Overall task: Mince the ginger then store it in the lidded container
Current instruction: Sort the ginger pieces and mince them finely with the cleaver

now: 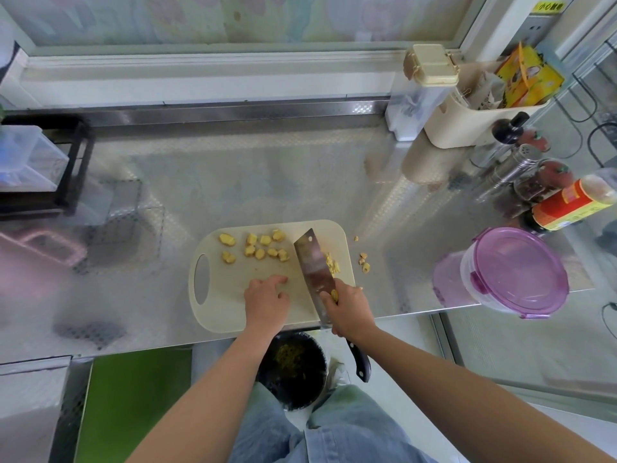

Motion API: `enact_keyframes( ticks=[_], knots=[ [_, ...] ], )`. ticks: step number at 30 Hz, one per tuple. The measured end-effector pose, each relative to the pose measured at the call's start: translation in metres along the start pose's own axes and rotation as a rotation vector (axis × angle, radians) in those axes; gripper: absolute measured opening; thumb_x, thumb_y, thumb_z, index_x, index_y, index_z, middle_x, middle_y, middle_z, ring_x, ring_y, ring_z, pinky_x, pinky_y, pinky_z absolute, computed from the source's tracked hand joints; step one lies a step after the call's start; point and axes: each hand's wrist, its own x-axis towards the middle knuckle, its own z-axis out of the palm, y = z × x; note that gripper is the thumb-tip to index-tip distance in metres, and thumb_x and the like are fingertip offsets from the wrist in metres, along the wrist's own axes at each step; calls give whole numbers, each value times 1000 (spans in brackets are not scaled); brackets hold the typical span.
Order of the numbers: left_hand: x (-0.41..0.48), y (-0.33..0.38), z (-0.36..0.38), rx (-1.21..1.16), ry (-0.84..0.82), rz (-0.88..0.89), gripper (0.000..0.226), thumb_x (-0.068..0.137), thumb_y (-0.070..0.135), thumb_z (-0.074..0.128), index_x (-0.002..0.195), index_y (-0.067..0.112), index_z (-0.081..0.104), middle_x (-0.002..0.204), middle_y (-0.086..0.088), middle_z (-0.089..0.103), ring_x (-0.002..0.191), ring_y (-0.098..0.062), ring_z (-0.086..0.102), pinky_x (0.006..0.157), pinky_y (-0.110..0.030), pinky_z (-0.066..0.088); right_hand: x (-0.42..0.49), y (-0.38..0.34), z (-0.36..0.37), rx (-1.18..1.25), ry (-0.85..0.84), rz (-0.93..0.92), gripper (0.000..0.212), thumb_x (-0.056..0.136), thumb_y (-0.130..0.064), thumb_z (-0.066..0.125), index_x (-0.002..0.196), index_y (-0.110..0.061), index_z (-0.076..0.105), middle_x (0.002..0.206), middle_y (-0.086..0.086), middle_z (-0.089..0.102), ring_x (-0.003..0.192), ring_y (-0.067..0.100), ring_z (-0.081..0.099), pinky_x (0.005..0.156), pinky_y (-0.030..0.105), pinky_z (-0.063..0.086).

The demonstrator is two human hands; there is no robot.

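The right hand (349, 307) gripped the cleaver (314, 262) (ginger chunks (258, 250) lay ahead-left of that grip), the left hand (267, 299) apparently resting slack on the cutting board (220, 315).

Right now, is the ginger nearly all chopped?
Not yet. Done: the ginger is cut into chunks on the cutting board, with a finer pile by the cleaver. In hand: the right hand grips the cleaver; the left hand rests on the board. Left: mincing the chunks, then filling the lidded container.
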Motion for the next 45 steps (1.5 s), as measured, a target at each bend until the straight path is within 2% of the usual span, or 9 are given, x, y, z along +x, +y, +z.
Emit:
enact_keyframes(
  ticks=[2, 6, 12, 18, 23, 45],
  knots=[
    [0, -1, 0, 6, -7, 7, 40, 90, 7, 45, 125, 20, 60, 114, -13, 52, 112, -28, 49, 101, -37, 37, 3, 3, -7, 8, 46, 21, 20, 99, -28, 42, 108, -15, 55, 80, 8, 62, 55, 22, 62, 55, 33, 55],
    [1, -4, 1, -16, -19, -8, 41, 88, 8, 46, 123, 22, 61, 117, -14, 53, 110, -30, 52, 99, -39, 41, 9, 6, -16, 12, 80, 39, 28, 98, -27, 42, 119, -15, 58, 91, 10, 66, 70, 30, 65, 67, 43, 58],
    [1, -3, 0, -3, -32, -19, 41, 89, 9, 45, 124, 23, 61, 116, -14, 52, 109, -30, 51, 99, -39, 40, 8, 1, -11, -30, 55, 64, 23, 99, -28, 41, 108, -11, 53, 85, 11, 61, 71, 31, 65, 65, 48, 58],
    [2, -4, 1, 3, -34, -14, 42, 89, 9, 45, 126, 22, 59, 118, -15, 51, 111, -31, 50, 100, -39, 40, 10, -1, -13, -44, 42, 69, 21, 99, -28, 40, 107, -11, 51, 85, 11, 61, 71, 31, 65, 66, 47, 58],
    [2, -4, 0, 13, -40, -2, 42, 91, 9, 44, 128, 22, 58, 119, -16, 49, 112, -32, 49, 101, -38, 39, 10, -2, -12, -71, 42, 65, 18, 99, -29, 40, 95, -13, 47, 84, 12, 59, 71, 33, 65, 65, 49, 58],
    [6, -6, -2, -20, -61, -12, 40, 89, 10, 44, 122, 26, 60, 114, -10, 50, 108, -27, 52, 98, -37, 42, 8, -7, -16, -121, 32, 56, 19, 99, -27, 37, 95, -11, 47, 82, 10, 59, 67, 30, 64, 63, 45, 58]
  ],
)
